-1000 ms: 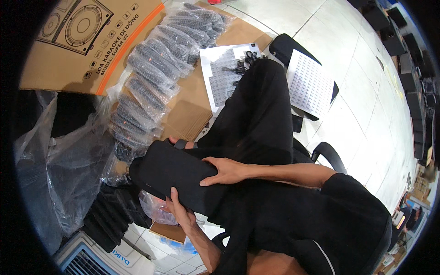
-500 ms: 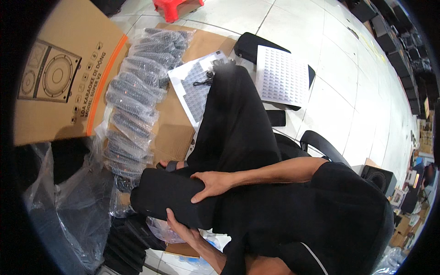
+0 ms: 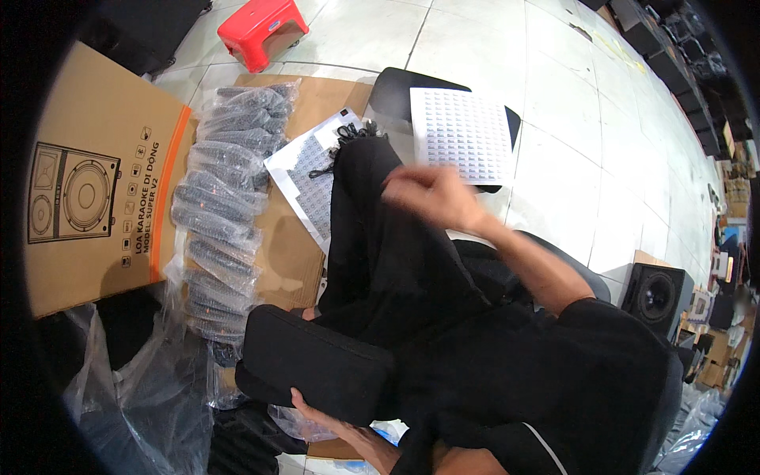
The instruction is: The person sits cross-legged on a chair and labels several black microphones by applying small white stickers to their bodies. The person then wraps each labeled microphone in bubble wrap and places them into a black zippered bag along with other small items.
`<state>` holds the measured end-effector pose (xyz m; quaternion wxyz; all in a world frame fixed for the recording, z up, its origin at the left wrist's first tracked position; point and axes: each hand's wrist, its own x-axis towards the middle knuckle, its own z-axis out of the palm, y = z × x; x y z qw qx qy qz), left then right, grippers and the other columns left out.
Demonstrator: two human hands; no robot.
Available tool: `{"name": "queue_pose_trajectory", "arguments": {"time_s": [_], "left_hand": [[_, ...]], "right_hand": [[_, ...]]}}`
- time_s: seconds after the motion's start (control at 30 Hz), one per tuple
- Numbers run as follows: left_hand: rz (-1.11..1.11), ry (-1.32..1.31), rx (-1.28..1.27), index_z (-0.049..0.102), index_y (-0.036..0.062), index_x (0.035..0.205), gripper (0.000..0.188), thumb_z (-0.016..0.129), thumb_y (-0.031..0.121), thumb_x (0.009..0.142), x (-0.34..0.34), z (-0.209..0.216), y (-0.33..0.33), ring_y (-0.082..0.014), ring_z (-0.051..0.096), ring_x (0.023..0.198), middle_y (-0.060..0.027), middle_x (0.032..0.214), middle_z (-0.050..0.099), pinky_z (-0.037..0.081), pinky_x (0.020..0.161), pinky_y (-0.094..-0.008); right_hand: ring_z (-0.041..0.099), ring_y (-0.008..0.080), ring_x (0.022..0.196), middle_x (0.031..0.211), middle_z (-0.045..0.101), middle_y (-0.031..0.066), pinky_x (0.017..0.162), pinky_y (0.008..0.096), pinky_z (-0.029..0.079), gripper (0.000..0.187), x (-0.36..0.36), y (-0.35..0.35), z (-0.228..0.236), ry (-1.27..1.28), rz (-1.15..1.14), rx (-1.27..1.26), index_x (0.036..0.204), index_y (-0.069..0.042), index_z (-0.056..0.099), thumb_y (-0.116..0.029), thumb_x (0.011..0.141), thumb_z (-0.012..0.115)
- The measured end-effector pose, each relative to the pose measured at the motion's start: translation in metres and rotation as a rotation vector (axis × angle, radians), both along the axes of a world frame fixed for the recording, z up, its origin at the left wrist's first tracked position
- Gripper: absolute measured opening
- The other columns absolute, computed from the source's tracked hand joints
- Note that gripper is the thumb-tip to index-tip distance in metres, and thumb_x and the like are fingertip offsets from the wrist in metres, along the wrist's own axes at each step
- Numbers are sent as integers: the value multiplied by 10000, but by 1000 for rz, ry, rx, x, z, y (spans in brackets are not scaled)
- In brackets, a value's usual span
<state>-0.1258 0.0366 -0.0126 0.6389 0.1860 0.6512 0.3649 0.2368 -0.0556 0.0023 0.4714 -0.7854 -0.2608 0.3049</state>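
Observation:
A black fabric-covered case (image 3: 313,360) with rounded corners lies across my lap. My left hand (image 3: 317,410) holds its lower edge, thumb on the near face and the other fingers hidden beneath. Raised off the case, my right hand (image 3: 439,196) is over my bent knee, its fingers curled but smeared by motion. Nearest to it is a white sheet of small printed labels (image 3: 463,134), resting on another black case (image 3: 388,91). Beyond the knee, thin black cords (image 3: 348,134) lie on a partly peeled label sheet (image 3: 297,178).
Bubble-wrapped items (image 3: 222,198) lie in a row on flat cardboard (image 3: 289,269). A large printed carton (image 3: 103,182) stands at the left, above clear plastic sheeting (image 3: 150,396). A red stool (image 3: 261,32) is at the far side, and a black speaker (image 3: 657,293) at the right.
My right hand has let go of the case and moved up and right toward the label sheet. The case has turned to show a broader face, still in my left hand. The view has shifted.

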Motion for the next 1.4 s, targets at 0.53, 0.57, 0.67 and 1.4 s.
{"name": "queue_pose_trajectory", "arguments": {"time_s": [0.53, 0.57, 0.67, 1.4], "left_hand": [[-84, 69, 21, 438, -24, 1386, 899, 698, 533, 729, -11, -24, -12, -367, 465, 1167, -224, 1329, 459, 381, 939, -480], [-62, 70, -13, 447, -27, 1376, 885, 695, 529, 734, -10, -23, -14, -363, 470, 1158, -221, 1321, 466, 382, 937, -475], [-63, 30, -13, 478, -32, 1344, 838, 688, 515, 745, 2, -16, -18, -352, 482, 1140, -210, 1291, 491, 381, 937, -469], [-168, -45, 33, 498, 37, 1331, 662, 643, 416, 808, -14, -50, -7, -324, 542, 1147, -154, 1280, 548, 435, 994, -437]], "right_hand": [[628, 202, 459, 599, 653, 131, 471, 326, 520, 245, 154, -148, -144, -162, -561, -567, 713, 44, 701, -185, 770, 768], [672, 239, 539, 659, 681, 161, 557, 357, 551, 305, 161, -143, -147, -166, -516, -604, 729, 43, 704, -251, 774, 771], [717, 350, 836, 851, 710, 251, 743, 448, 555, 470, 155, -117, -157, -377, -489, -810, 896, 66, 712, -372, 745, 789], [658, 214, 558, 640, 668, 186, 524, 378, 557, 519, 104, -136, -140, -331, 127, -736, 885, 112, 699, -407, 884, 700]]}}
